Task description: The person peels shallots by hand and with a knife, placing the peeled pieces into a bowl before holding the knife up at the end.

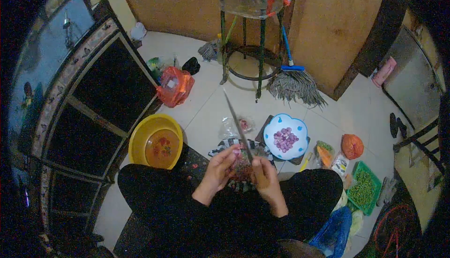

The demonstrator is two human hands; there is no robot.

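Low in the middle of the frame, the right hand (266, 177) has its grip closed around the handle of a long knife (238, 126), blade slanting up and left. Just beside it, the left hand (220, 168) pinches a small reddish onion (242, 152). To the upper right on the floor sits a white and blue bowl (300, 129) of peeled onions (285, 140); a yellow basin (140, 138) stands to the left.
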